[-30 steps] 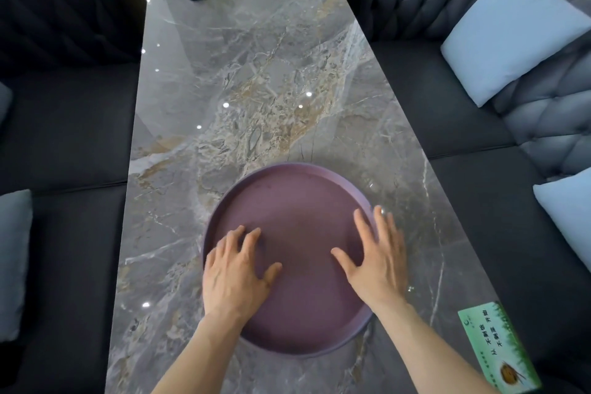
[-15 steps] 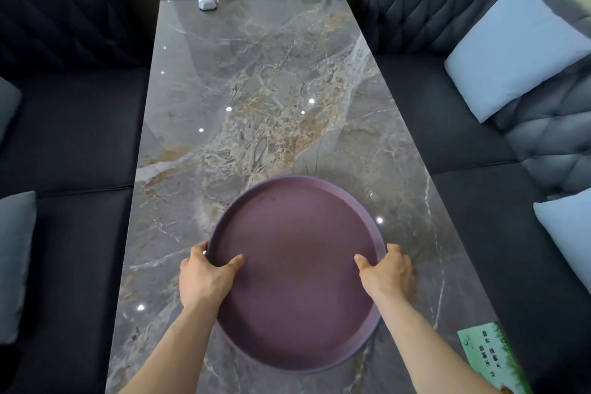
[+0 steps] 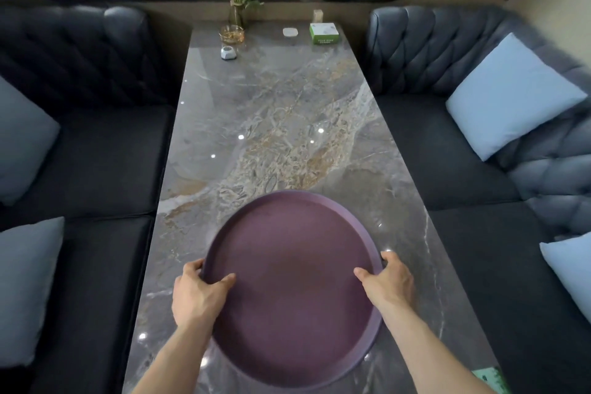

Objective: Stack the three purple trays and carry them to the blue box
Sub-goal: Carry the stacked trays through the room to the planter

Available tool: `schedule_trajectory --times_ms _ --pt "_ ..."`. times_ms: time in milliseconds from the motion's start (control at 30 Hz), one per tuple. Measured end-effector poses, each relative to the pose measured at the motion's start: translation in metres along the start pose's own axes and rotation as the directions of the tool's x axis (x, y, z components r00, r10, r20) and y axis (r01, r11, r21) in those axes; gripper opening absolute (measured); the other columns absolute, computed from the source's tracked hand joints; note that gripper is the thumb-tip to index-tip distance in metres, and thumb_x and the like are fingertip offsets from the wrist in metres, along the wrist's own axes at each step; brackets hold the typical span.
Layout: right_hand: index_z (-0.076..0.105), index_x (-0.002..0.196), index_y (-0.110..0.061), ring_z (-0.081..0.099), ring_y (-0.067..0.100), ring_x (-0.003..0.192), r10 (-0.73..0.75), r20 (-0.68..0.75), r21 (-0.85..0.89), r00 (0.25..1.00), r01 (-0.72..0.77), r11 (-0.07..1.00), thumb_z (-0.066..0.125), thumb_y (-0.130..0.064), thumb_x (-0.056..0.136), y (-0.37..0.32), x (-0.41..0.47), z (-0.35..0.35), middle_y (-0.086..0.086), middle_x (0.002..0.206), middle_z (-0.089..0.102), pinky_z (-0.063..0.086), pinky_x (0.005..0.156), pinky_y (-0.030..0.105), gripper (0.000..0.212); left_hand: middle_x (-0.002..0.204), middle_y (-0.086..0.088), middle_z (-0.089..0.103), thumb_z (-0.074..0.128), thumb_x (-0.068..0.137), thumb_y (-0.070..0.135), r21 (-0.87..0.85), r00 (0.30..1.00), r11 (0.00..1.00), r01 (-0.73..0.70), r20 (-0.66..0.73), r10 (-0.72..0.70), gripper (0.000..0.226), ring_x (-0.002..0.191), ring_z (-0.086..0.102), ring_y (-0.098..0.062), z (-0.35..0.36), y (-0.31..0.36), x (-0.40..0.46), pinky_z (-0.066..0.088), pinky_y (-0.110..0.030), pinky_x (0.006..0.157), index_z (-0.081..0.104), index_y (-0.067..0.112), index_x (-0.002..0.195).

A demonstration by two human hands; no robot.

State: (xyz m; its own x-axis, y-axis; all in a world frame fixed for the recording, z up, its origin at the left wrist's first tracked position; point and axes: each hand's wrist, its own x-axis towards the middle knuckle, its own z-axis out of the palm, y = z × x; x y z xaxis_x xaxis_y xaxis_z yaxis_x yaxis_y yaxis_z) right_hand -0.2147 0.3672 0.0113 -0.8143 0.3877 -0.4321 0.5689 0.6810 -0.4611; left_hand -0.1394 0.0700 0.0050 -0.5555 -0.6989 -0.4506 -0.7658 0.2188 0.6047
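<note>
A round purple tray [image 3: 294,265] fills the near middle of the view, above the grey marble table [image 3: 278,112]. It looks like a stack, with a second rim showing along its lower edge; I cannot tell how many trays there are. My left hand [image 3: 196,293] grips the left rim, thumb on top. My right hand [image 3: 385,281] grips the right rim the same way. No blue box is in view.
Dark tufted sofas flank the table, with pale cushions [image 3: 508,96] on them. At the far end stand a plant vase [image 3: 238,6], a glass dish [image 3: 232,33], a small white object [image 3: 228,53] and a green box [image 3: 323,32]. A green card [image 3: 489,381] lies at the near right edge.
Both hands went from lying flat on the tray to gripping its left and right rims. The view has tilted up, and the tray appears raised off the table.
</note>
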Motion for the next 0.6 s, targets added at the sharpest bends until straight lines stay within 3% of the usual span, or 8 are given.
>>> schedule_trajectory --times_ms 300,600 --pt "0.061 0.12 -0.019 0.064 0.03 0.102 -0.124 -0.057 0.065 0.991 0.128 0.99 0.083 -0.041 0.072 -0.067 -0.002 -0.057 0.005 0.111 0.067 0.043 0.072 0.033 0.057 0.113 -0.005 0.069 0.085 0.063 0.032 -0.082 0.987 0.991 -0.103 -0.13 0.091 0.066 0.1 0.067 -0.032 -0.048 0.065 -0.014 0.053 -0.047 0.088 0.06 0.021 0.123" --pt "0.069 0.107 -0.018 0.065 0.03 0.1 -0.247 -0.161 0.083 0.955 0.263 0.961 0.081 -0.045 0.072 -0.124 -0.044 -0.127 0.003 0.102 0.072 0.053 0.082 0.036 0.046 0.108 -0.001 0.069 0.083 0.06 0.035 -0.184 0.962 0.961 -0.207 -0.216 0.166 0.064 0.096 0.066 -0.028 -0.11 0.116 -0.039 0.05 -0.039 0.08 0.063 0.025 0.12"
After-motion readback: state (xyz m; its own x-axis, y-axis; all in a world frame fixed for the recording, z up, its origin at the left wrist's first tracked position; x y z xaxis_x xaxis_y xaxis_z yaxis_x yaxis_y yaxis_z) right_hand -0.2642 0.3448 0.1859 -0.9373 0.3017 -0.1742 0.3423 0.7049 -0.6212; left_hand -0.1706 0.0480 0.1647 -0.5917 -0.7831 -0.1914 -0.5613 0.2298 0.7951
